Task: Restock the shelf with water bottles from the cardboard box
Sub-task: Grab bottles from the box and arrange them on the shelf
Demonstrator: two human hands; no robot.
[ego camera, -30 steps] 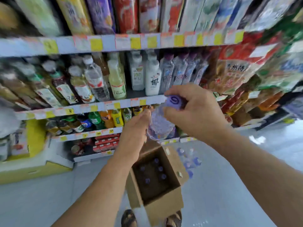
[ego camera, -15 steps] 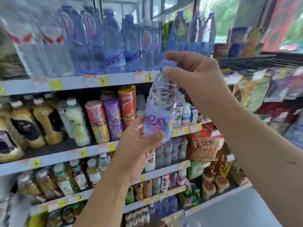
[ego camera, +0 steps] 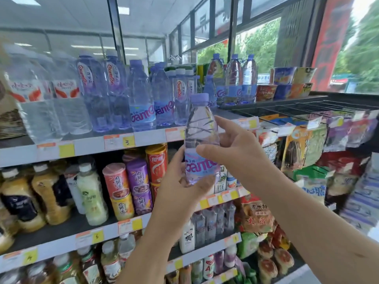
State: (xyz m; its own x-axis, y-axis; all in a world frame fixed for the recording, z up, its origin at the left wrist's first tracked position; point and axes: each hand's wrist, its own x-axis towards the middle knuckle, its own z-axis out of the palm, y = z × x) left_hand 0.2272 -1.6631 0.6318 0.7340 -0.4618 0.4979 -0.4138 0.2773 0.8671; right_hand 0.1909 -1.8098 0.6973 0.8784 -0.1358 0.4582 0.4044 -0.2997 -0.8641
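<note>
A clear water bottle (ego camera: 200,132) with a purple cap and a purple label stands upright in both my hands, in front of the top shelf (ego camera: 143,138). My left hand (ego camera: 180,185) cups its base and lower label from below. My right hand (ego camera: 231,148) grips its middle from the right, thumb across the front. Matching purple-capped water bottles (ego camera: 141,99) stand in rows on the top shelf just behind and left of it. The cardboard box is out of view.
Large clear water jugs (ego camera: 41,99) fill the top shelf's left end. Drink cans (ego camera: 139,181) and milky bottles (ego camera: 92,193) sit on the shelf below. Snack bags (ego camera: 303,148) hang on a rack to the right. Windows run behind the shelving.
The view has risen from the box on the floor to the top shelf. The bottle came up with both hands, and my right hand slid from its cap down to its middle.
</note>
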